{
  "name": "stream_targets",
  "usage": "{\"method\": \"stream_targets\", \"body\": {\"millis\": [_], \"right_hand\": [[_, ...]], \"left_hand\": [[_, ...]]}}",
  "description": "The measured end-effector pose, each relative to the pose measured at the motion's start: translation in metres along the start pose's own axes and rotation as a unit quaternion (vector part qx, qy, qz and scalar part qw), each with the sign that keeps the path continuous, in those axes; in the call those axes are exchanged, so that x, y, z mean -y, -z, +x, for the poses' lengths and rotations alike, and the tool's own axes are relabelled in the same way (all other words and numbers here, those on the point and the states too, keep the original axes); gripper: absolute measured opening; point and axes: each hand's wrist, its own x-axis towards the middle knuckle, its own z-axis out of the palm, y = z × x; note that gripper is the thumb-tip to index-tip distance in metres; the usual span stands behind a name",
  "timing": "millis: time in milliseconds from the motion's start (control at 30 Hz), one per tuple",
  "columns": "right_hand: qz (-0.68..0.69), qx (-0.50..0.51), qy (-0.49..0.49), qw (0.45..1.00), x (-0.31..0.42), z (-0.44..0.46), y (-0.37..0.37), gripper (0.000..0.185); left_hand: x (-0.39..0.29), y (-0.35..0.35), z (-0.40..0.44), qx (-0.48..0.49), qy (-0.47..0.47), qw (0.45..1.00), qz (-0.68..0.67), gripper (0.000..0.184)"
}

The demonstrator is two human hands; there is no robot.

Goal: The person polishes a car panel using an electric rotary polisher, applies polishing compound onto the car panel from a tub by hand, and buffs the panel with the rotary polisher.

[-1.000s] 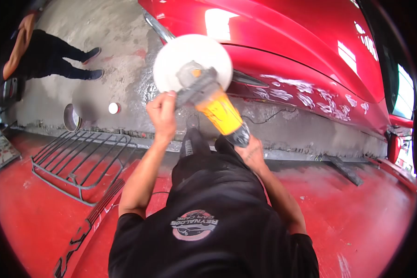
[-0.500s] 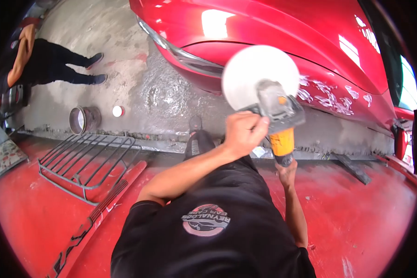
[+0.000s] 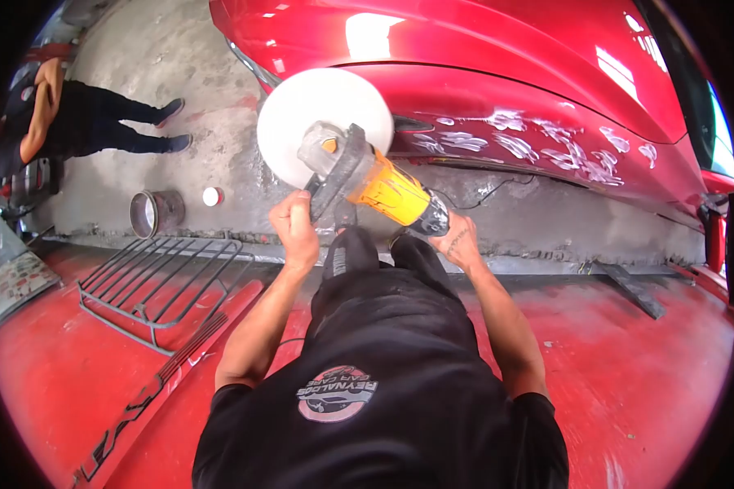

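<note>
A yellow and black polisher with a large round white pad is held across my front in both hands. My left hand is closed on its black front handle. My right hand wraps around the dark rear end of its body. The pad overlaps the front corner of a red car and hides part of the headlight; I cannot tell whether it touches the paint. White smears of paste streak the car's lower side, right of the pad.
At the left a person stands with folded arms. A bucket and a small white-topped container are on the wet concrete. Nearer lie a black metal rack and a long dark strip on the red floor. A dark board lies at right.
The polisher has swung left along the car, its rear end now pointing to the lower right. Both hands moved with it, still holding on. More white smears on the side now show.
</note>
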Motion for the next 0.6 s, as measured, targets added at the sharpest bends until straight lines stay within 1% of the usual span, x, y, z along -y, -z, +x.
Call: {"method": "stream_targets", "body": {"millis": [33,67,100,167,200,233,300,333,367,400,433,467,500,533,567,600], "right_hand": [[-0.003,-0.004,-0.007,1.0,-0.003,0.0,0.005,0.045],[-0.003,-0.004,-0.007,1.0,-0.011,-0.007,0.015,0.044],[0.014,-0.024,0.016,0.999,-0.034,-0.014,0.018,0.043],[0.043,-0.061,0.042,0.996,-0.076,-0.035,0.032,0.041],[0.055,-0.078,0.047,0.994,-0.091,-0.045,0.04,0.04],[0.056,-0.074,0.054,0.994,-0.101,-0.054,0.048,0.04],[0.092,-0.09,0.041,0.991,-0.112,-0.064,0.058,0.039],[0.091,-0.086,0.047,0.991,-0.115,-0.058,0.055,0.039],[0.067,-0.085,0.053,0.993,-0.121,-0.053,0.049,0.038],[0.043,-0.087,0.057,0.994,-0.128,-0.049,0.047,0.037],[0.04,-0.065,0.056,0.996,-0.118,-0.041,0.046,0.037],[0.038,-0.044,0.052,0.997,-0.096,-0.029,0.039,0.037],[0.031,-0.043,0.063,0.997,-0.084,-0.018,0.028,0.037],[0.025,-0.042,0.074,0.996,-0.071,-0.005,0.017,0.038],[0.021,-0.04,0.067,0.997,-0.049,0.007,0.01,0.04],[0.036,-0.024,0.08,0.996,-0.035,0.017,0.008,0.041]], "left_hand": [[-0.003,-0.01,-0.007,-0.001,-0.002,1.0,0.005,0.036],[-0.005,-0.02,-0.016,0.023,-0.047,0.998,0.023,0.036],[-0.006,-0.032,-0.026,0.047,-0.093,0.994,0.041,0.036],[0.002,-0.064,-0.05,0.09,-0.098,0.991,0.029,0.034],[0.002,-0.08,-0.055,0.123,-0.128,0.984,0.013,0.033],[-0.001,-0.093,-0.06,0.151,-0.157,0.976,-0.002,0.032],[-0.013,-0.108,-0.068,0.196,-0.13,0.972,0.017,0.03],[-0.011,-0.11,-0.071,0.197,-0.112,0.974,0.029,0.028],[-0.006,-0.108,-0.07,0.191,-0.113,0.975,0.028,0.028],[0.0,-0.104,-0.067,0.144,-0.112,0.983,0.017,0.028],[0.005,-0.098,-0.064,0.099,-0.11,0.989,0.006,0.029],[0.008,-0.085,-0.06,0.067,-0.105,0.992,-0.005,0.024],[0.016,-0.069,-0.057,0.027,-0.045,0.998,-0.015,0.021],[0.017,-0.049,-0.043,0.034,-0.075,0.997,0.011,0.021],[0.025,-0.037,-0.027,-0.001,-0.163,0.985,0.059,0.022],[0.032,-0.024,-0.018,-0.017,-0.098,0.995,-0.002,0.025]]}}
